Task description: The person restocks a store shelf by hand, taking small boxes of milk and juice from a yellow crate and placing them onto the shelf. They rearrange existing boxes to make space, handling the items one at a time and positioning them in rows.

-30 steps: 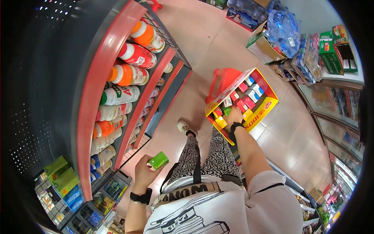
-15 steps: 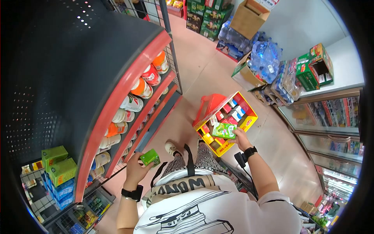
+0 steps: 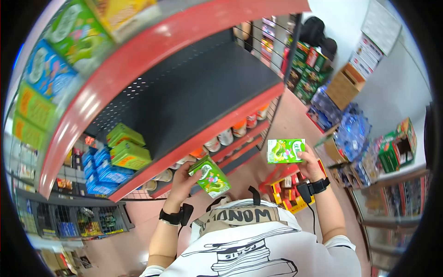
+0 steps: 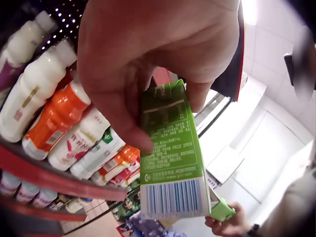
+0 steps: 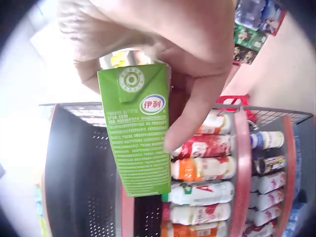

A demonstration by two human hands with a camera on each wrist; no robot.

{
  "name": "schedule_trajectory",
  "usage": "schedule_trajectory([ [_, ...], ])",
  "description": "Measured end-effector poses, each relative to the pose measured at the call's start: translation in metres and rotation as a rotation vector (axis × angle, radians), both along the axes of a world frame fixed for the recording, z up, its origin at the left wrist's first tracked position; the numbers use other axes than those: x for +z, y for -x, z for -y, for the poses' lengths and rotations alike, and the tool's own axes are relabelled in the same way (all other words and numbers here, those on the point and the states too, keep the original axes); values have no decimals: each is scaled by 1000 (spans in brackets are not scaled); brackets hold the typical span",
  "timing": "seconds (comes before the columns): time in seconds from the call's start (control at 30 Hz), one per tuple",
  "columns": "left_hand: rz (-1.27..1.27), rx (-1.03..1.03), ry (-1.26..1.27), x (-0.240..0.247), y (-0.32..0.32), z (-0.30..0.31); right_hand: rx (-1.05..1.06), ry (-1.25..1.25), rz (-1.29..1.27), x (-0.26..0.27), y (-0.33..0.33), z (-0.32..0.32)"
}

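Observation:
In the head view my left hand (image 3: 182, 183) grips a green drink carton (image 3: 212, 179), tilted, in front of the shelf edge. My right hand (image 3: 312, 164) pinches a second green carton (image 3: 285, 151) by its end, held level above the yellow and red box. Seen from the left wrist, fingers and thumb clasp the carton (image 4: 173, 163) at its upper end, barcode at the bottom. The right wrist view shows the other carton (image 5: 136, 133) held between thumb and fingers, its printed side toward the camera.
Green cartons (image 3: 130, 155) and blue packs (image 3: 105, 171) stand at the left end of a dark shelf (image 3: 198, 78) with a red edge. Bottles (image 3: 225, 137) line the shelf below. The yellow box (image 3: 295, 206) with small cartons is low behind my right forearm.
My right hand has come up out of the yellow box with a green carton. My left hand still holds its carton, now turned. The head view has swung toward the shelves.

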State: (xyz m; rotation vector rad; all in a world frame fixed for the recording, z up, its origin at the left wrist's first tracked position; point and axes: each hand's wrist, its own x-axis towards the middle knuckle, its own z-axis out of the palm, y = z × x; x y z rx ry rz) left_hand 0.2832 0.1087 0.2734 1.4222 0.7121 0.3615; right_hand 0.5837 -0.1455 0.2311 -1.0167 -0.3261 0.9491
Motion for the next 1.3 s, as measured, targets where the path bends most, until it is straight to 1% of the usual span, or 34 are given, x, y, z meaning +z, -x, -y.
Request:
schedule_trajectory([
  [0.07, 73, 12, -16, 14, 7, -1, 97, -4, 172, 26, -2, -28],
  [0.1, 124, -3, -25, 19, 11, -3, 107, -65, 231, 45, 3, -47],
  [0.13, 136, 25, -47, 28, 14, -3, 134, -87, 243, 58, 3, -62],
  [0.2, 166, 56, -126, 52, 19, 4, 193, -92, 445, 77, 5, -91],
  [0.23, 145, 67, -191, 65, 21, 6, 187, -97, 518, 85, 7, -107],
  [0.27, 152, 87, -206, 77, 25, 6, 203, -115, 527, 95, 13, -123],
  [0.33, 124, 77, -284, 103, 29, 6, 212, -102, 691, 118, 25, -153],
  [0.37, 163, 96, -363, 115, 26, 5, 179, -129, 781, 122, 28, -170],
  [0.4, 114, 92, -420, 127, 27, 1, 144, -156, 871, 126, 31, -188],
  [0.47, 192, 126, -527, 145, 21, -5, 154, -157, 883, 149, 44, -213],
  [0.5, 110, 155, -648, 160, 18, -6, 182, -184, 923, 151, 46, -229],
  [0.53, 117, 164, -657, 164, 16, -16, 208, -210, 963, 152, 48, -244],
  [0.6, 4, 159, -801, 163, 12, -36, 234, -276, 977, 148, 53, -272],
  [0.63, 10, 166, -808, 160, 11, -44, 280, -229, 1019, 148, 57, -283],
  [0.67, -73, 164, -911, 157, 10, -52, 325, -181, 1061, 147, 61, -292],
  [0.7, -158, 163, -1015, 154, 9, -59, 291, -156, 1148, 145, 66, -299],
  [0.73, -245, 162, -1117, 152, 7, -66, 288, -165, 1156, 144, 70, -305],
  [0.8, -242, 179, -1120, 145, 5, -72, 335, -137, 1266, 142, 77, -316],
  [0.87, -283, 130, -1106, 139, 5, -77, 367, -141, 1257, 140, 83, -325],
  [0.93, -287, 119, -1149, 132, 6, -77, 422, -100, 1396, 142, 91, -332],
  [0.97, -290, 113, -1165, 129, 6, -77, 412, -80, 1457, 143, 95, -334],
  [1.0, -293, 108, -1182, 131, 5, -76, 411, -82, 1459, 141, 96, -339],
  [1.03, -293, 109, -1185, 134, 4, -75, 456, -152, 1397, 138, 97, -345],
  [1.07, -385, 95, -1135, 138, 4, -72, 501, -221, 1332, 135, 98, -350],
  [1.1, -477, 80, -1082, 142, 5, -71, 501, -224, 1333, 136, 100, -352],
  [1.13, -478, 82, -1084, 142, 6, -72, 537, -220, 1359, 138, 101, -354],
  [1.2, -574, 54, -1265, 143, 9, -73, 572, -218, 1385, 144, 105, -355],
  [1.23, -575, 53, -1265, 146, 11, -73, 657, -145, 1197, 148, 108, -353],
  [1.27, -706, 49, -1423, 149, 13, -71, 733, -72, 1006, 151, 110, -351],
  [1.3, -839, 45, -1580, 152, 14, -70, 730, -72, 1006, 149, 109, -354],
])
